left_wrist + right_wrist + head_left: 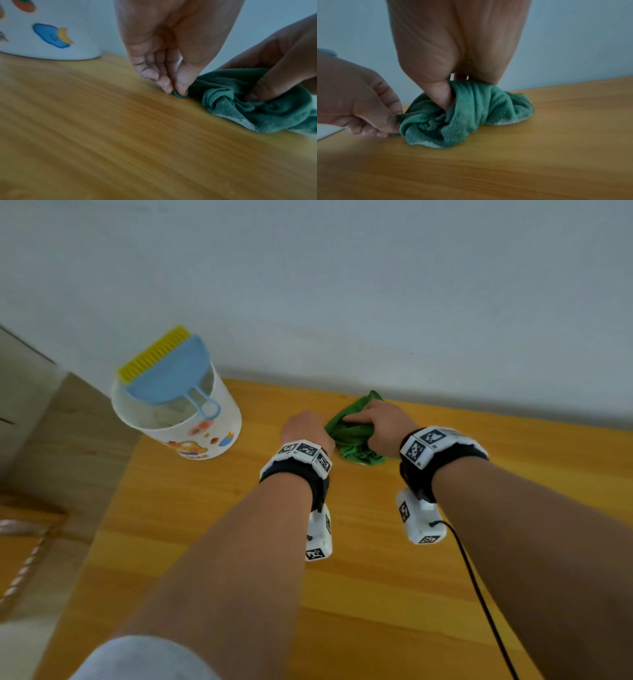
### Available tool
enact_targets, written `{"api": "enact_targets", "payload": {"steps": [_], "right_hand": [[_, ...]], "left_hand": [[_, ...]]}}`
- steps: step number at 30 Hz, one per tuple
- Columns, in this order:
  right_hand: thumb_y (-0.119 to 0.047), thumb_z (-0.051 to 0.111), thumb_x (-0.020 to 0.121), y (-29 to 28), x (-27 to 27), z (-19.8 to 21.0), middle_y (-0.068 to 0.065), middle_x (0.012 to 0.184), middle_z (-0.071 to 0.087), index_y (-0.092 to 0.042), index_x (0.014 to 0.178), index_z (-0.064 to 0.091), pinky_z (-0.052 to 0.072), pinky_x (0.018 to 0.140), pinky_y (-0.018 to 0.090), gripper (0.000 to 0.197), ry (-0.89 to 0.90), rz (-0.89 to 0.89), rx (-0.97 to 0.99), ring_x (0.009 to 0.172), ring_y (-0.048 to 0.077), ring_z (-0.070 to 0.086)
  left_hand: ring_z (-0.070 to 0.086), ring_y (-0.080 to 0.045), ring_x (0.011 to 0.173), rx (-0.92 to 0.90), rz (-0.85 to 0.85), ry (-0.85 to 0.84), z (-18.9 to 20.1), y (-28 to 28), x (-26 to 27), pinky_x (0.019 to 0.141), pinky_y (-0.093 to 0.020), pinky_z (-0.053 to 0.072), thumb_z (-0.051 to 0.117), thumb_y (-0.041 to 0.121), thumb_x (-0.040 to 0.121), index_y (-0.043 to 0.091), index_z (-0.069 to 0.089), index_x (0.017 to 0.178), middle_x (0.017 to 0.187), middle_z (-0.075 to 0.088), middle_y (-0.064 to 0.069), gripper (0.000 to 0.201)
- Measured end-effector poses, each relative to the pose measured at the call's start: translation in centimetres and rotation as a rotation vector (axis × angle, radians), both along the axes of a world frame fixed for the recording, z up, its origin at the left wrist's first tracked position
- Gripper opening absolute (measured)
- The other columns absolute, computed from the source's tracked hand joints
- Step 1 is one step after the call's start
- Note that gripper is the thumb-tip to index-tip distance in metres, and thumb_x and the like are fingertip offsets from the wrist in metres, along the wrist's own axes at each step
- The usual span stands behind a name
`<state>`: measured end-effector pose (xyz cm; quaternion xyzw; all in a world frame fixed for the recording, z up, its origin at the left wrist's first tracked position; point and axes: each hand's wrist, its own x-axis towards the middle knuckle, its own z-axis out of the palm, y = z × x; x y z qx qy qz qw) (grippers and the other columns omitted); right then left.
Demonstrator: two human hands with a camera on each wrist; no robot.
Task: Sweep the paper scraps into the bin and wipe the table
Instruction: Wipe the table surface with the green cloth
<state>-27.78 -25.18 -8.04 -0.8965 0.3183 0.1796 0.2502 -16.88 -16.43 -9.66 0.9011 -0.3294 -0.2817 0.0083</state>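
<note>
A crumpled green cloth point(356, 436) lies on the wooden table point(376, 577) near the far wall. My right hand point(373, 422) grips the bunched cloth point(471, 112) from above, thumb dug into its folds. My left hand point(303, 428) pinches a corner of the cloth point(257, 105) between thumb and fingertips point(180, 89) at the table surface. A white bin point(178, 419) with cartoon prints stands at the table's left far corner, with a blue dustpan point(171, 371) and yellow comb edge resting across its rim. No paper scraps show on the table.
The bin's wall point(42, 33) stands close to the left of my left hand. A pale wall point(342, 285) runs right behind the table. A black cable point(479, 594) trails from my right wrist over the table. Floor and a chair part show at left.
</note>
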Motion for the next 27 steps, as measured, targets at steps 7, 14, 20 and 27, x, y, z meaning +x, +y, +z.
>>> {"api": "enact_targets", "payload": {"steps": [7,14,20,27], "right_hand": [[0.009,0.05,0.08,2.1,0.1,1.5,0.005,0.115,0.069,-0.019,0.109,0.072,0.048,0.073,0.025,0.046,-0.188,-0.133,0.101,0.099,0.021,0.063],[-0.006,0.063,0.082,3.2,-2.9,2.0,-0.004,0.125,0.064,-0.018,0.09,0.079,0.048,0.09,0.03,0.021,-0.304,-0.353,0.338,0.107,0.015,0.059],[-0.025,0.065,0.085,3.0,-5.4,0.4,0.004,0.084,0.066,-0.008,0.081,0.067,0.052,0.062,0.033,0.018,-0.357,-0.702,0.127,0.067,0.026,0.059],[-0.005,0.066,0.084,3.8,-3.7,-1.2,0.006,0.098,0.061,-0.016,0.091,0.057,0.051,0.075,0.035,0.016,-0.279,-0.719,0.099,0.089,0.025,0.059]], "left_hand": [[0.045,-0.021,0.046,-0.118,0.147,0.171,0.2,2.7,1.3,0.044,-0.024,0.03,0.055,0.021,0.081,0.01,0.052,0.066,0.056,0.049,-0.007,0.019],[0.045,-0.021,0.059,-0.169,0.351,0.443,0.2,2.7,1.3,0.069,-0.033,0.04,0.049,0.023,0.095,0.012,0.043,0.068,0.067,0.045,-0.005,0.03],[0.061,-0.026,0.066,-0.141,0.296,0.437,-1.4,2.9,0.4,0.076,-0.039,0.06,0.071,0.02,0.083,0.006,0.069,0.098,0.087,0.069,-0.01,0.02],[0.055,-0.019,0.076,-0.234,0.229,0.313,-1.0,4.0,1.2,0.067,-0.03,0.046,0.066,0.014,0.087,0.019,0.057,0.11,0.09,0.057,0.001,0.025]]}}
